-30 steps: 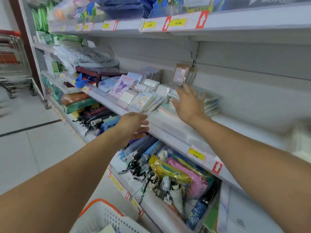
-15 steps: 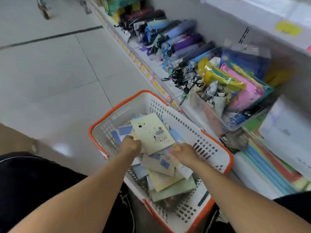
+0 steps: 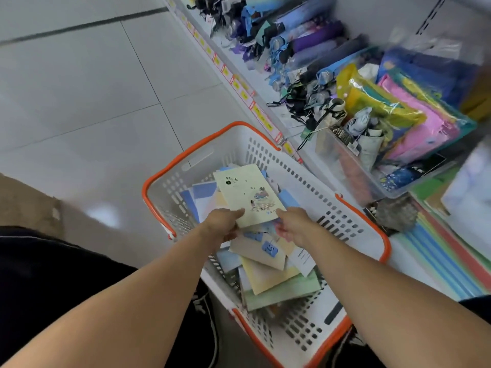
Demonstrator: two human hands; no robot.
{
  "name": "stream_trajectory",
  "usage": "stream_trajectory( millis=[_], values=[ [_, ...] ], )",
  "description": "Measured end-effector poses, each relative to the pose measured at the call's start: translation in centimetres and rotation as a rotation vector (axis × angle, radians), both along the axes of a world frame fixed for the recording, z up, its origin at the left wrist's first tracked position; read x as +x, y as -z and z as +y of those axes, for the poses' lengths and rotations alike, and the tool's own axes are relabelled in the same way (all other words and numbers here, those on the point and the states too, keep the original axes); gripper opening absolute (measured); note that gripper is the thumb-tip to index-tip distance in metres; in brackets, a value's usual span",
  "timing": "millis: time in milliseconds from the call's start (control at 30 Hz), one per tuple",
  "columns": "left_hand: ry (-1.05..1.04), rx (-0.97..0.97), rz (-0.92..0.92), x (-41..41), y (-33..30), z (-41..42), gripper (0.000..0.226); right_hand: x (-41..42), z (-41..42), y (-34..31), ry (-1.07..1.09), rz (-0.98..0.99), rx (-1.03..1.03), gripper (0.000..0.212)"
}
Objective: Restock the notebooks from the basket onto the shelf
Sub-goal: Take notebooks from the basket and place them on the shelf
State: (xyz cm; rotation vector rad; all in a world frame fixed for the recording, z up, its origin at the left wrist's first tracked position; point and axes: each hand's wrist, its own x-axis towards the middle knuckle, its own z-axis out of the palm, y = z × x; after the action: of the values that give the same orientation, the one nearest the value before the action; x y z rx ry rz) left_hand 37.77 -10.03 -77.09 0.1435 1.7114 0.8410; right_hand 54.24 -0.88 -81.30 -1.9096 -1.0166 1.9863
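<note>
A white basket with an orange rim stands on the floor beside the shelf and holds several notebooks in a loose pile. A pale green notebook with a small drawing is raised above the pile. My left hand pinches its lower left corner, thumb on top. My right hand holds its lower right corner. The upper shelf with the notebook stacks is out of view.
The low shelf to the right carries folded umbrellas, a clear bin of coloured pouches and flat coloured folders. Price tags line its edge. Grey tiled floor lies to the left. My dark-clothed legs are at the bottom.
A second ago both hands were up at the notebook shelf. They came down into the basket, took the pale green notebook, and now lift it slightly above the pile.
</note>
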Motion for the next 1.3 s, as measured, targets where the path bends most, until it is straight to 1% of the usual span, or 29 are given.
stream_trajectory(
  millis=[67,133,167,200,233,267,300,333,367,433,500,567,600,633,700,800,833,867,933,967,1000,1100,1133,1167,1233,1267,1300],
  values=[
    [-0.069,0.057,-0.086,-0.1,-0.1,0.1,0.012,0.1,-0.3,-0.9,-0.118,0.108,0.010,0.017],
    [-0.164,0.134,-0.096,-0.5,-0.1,0.2,0.024,0.4,-0.6,-1.6,-0.256,0.200,0.034,0.017],
    [-0.215,0.171,-0.061,-0.7,-0.1,0.3,0.030,0.6,-0.7,-2.0,-0.291,0.210,0.048,0.021],
    [-0.267,0.200,-0.015,-0.9,-0.3,0.4,0.033,0.9,-0.6,-2.2,-0.334,0.149,0.103,0.026],
    [-0.315,0.221,0.035,-1.2,-0.5,0.4,0.035,1.4,-0.5,-2.1,-0.396,0.012,0.214,0.033],
    [-0.349,0.233,0.082,-1.4,-0.7,0.3,0.036,2.2,-0.4,-1.8,-0.469,-0.191,0.339,0.039],
    [-0.365,0.236,0.125,-1.6,-0.9,0.1,0.037,3.1,-0.5,-1.4,-0.508,-0.381,0.431,0.050],
    [-0.367,0.233,0.156,-1.7,-0.9,-0.1,0.038,4.1,-1.0,-1.2,-0.514,-0.497,0.444,0.067],
    [-0.361,0.228,0.174,-1.9,-0.8,-0.4,0.038,5.1,-1.7,-0.8,-0.489,-0.518,0.394,0.084],
    [-0.354,0.216,0.182,-2.2,-0.7,-0.8,0.037,6.4,-2.8,0.2,-0.466,-0.449,0.250,0.099],
    [-0.350,0.208,0.187,-2.3,-0.9,-0.9,0.037,7.1,-3.1,1.0,-0.444,-0.400,0.150,0.104],
    [-0.364,0.203,0.175,-2.2,-1.1,-1.0,0.040,7.2,-3.1,1.4,-0.434,-0.275,0.162,0.106],
    [-0.384,0.208,0.160,-2.2,-1.1,-1.2,0.042,7.1,-3.0,1.6,-0.436,-0.244,0.187,0.109],
    [-0.399,0.213,0.153,-2.2,-1.0,-1.3,0.043,7.0,-3.1,1.6,-0.438,-0.260,0.208,0.113],
    [-0.396,0.216,0.164,-2.2,-1.1,-1.7,0.044,6.9,-3.1,1.4,-0.429,-0.360,0.212,0.125],
    [-0.380,0.215,0.165,-2.3,-1.1,-2.0,0.045,6.9,-3.0,1.1,-0.474,-0.515,0.134,0.149],
    [-0.372,0.220,0.164,-2.3,-1.2,-2.0,0.043,7.0,-2.9,0.9,-0.509,-0.564,0.127,0.149],
    [-0.362,0.226,0.169,-2.3,-1.3,-2.0,0.040,7.2,-2.9,0.5,-0.538,-0.615,0.142,0.138],
    [-0.352,0.246,0.191,-2.4,-1.4,-2.0,0.036,7.3,-2.4,-0.1,-0.571,-0.679,0.241,0.095],
    [-0.351,0.265,0.208,-2.4,-1.5,-2.0,0.034,7.3,-2.0,-0.5,-0.575,-0.658,0.282,0.073],
    [-0.347,0.289,0.234,-2.4,-1.6,-2.0,0.033,7.3,-1.6,-1.0,-0.584,-0.612,0.308,0.056],
    [-0.291,0.342,0.352,-2.5,-2.1,-2.1,0.040,7.6,-0.2,-3.9,-0.658,-0.514,0.402,0.022],
    [-0.263,0.348,0.387,-2.6,-2.3,-2.2,0.043,7.9,0.2,-5.2,-0.695,-0.509,0.446,0.015],
    [-0.236,0.348,0.412,-2.6,-2.6,-2.2,0.045,8.2,0.7,-6.7,-0.717,-0.510,0.473,0.013],
    [-0.209,0.358,0.421,-2.4,-3.5,-2.2,0.048,8.9,1.7,-9.8,-0.700,-0.501,0.492,0.020],
    [-0.205,0.373,0.413,-2.3,-4.1,-2.1,0.048,9.2,2.1,-11.5,-0.648,-0.436,0.487,0.019],
    [-0.202,0.390,0.399,-2.2,-4.9,-1.9,0.047,9.3,2.5,-13.1,-0.568,-0.306,0.456,0.016]
  ],
)
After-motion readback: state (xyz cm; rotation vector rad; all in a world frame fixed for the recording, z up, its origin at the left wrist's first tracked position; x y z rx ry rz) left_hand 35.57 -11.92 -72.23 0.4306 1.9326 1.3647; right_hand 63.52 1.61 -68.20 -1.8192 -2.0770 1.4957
